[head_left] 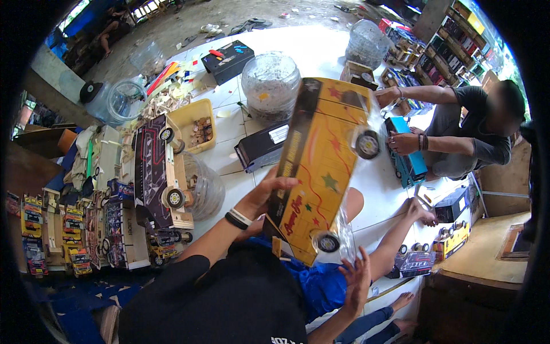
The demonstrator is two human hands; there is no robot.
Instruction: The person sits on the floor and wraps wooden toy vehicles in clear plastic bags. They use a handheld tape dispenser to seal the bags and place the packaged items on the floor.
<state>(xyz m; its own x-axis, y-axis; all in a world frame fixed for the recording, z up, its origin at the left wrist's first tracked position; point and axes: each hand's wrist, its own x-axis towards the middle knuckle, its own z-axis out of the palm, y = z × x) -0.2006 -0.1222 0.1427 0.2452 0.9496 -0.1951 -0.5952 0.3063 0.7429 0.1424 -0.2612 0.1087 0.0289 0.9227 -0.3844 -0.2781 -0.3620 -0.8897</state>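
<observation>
A yellow toy bus point(321, 172) with star decorations, a dark strip and black wheels is tilted up in front of me. My left hand point(268, 194) is closed on its dark edge, the thumb over the side. Clear plastic film point(345, 232) hangs loosely along the wheel side of the bus. Just below that film, my right hand point(356, 281) has its fingers stretched apart, the fingertips near or touching the film's lower end; it grips nothing that I can make out. Behind the yellow bus, a black toy body point(260, 150) lies on the white tiled floor point(229, 163).
On the left are a dark toy bus point(152, 172), a yellow tub point(213, 112) of wooden bits and rows of toy vehicles point(71, 241). Large clear plastic jars point(269, 86) stand beyond. A co-worker point(487, 126) at right handles a teal toy vehicle point(409, 163). More toys lie lower right.
</observation>
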